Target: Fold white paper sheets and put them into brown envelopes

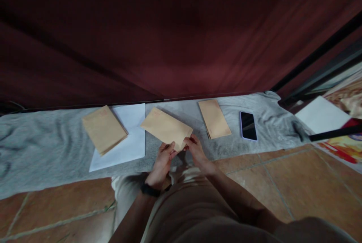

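- Head view, bottom of the frame: the person's legs over a tiled floor (296,182).
- At centre, the left hand (162,160) and right hand (196,150) have their fingers pinched on the near corner of a brown envelope (166,128), held just above a grey cloth (42,148).
- Left of centre, a stack of envelopes (104,129) lies on white paper (132,137).
- Right of centre lie a second envelope stack (214,118) and a phone (248,125).
- Filling the top, a dark red curtain (169,28).

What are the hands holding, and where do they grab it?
Both hands, left hand and right hand, pinch one brown envelope at its near end.
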Demonstrator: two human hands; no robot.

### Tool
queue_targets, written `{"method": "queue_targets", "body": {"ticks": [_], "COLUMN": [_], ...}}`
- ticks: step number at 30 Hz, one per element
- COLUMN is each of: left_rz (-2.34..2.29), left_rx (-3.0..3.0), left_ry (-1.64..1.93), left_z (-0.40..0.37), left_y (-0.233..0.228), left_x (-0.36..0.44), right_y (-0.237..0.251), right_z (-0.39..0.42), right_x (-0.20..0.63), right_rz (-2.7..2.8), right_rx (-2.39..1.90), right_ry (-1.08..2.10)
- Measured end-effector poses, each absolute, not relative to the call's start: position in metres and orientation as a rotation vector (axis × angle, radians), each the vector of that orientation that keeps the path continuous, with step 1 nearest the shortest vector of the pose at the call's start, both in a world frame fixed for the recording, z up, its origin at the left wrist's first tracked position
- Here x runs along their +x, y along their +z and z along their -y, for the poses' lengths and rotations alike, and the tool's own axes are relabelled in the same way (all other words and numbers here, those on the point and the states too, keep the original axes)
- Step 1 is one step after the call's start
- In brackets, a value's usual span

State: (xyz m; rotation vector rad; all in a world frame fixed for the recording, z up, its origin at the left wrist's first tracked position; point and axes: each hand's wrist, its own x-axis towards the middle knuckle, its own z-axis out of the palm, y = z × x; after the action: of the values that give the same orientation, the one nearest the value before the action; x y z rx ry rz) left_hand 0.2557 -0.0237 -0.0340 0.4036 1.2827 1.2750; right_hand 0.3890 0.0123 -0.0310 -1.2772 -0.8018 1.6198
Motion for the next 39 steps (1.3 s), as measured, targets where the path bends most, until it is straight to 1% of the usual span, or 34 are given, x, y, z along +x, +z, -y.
{"method": "queue_targets", "body": {"ticks": [6, 9, 14, 21, 27, 35, 39], "left_rz": [-1.384, -1.38, -1.428, -1.458, -1.488, -1.514, -1.479], "left_rx": [0.593, 0.664, 0.873, 0.977, 0.97, 0.946, 0.873], "left_ry": [1.236, 1.224, 1.191, 1.399, 1.316, 1.333, 1.311], "left_z": [0.02, 0.013, 0.007, 0.016, 0.011, 0.009, 0.006], "left_y": [-0.026, -0.026, -0.028, -0.029, -0.041, -0.047, -0.05], "left_x": [0.245, 0.238, 0.229, 0.239, 0.237, 0.234, 0.233], "right_y": [-0.035, -0.04, -0.043, -0.039, -0.043, -0.046, -0.053], "right_z": [-0.015, -0.022, -0.03, -0.031, -0.035, -0.037, -0.041], "right_x": [0.402, 0.414, 0.424, 0.416, 0.419, 0.421, 0.424], "right_rz": [0.803, 0.801, 0.97, 1.241, 1.377, 1.453, 1.564], "right_rx": [-1.27, -1.325, -1.397, -1.329, -1.346, -1.409, -1.442], "right_ry": [1.645, 1.596, 1.514, 1.404, 1.335, 1.264, 1.152]}}
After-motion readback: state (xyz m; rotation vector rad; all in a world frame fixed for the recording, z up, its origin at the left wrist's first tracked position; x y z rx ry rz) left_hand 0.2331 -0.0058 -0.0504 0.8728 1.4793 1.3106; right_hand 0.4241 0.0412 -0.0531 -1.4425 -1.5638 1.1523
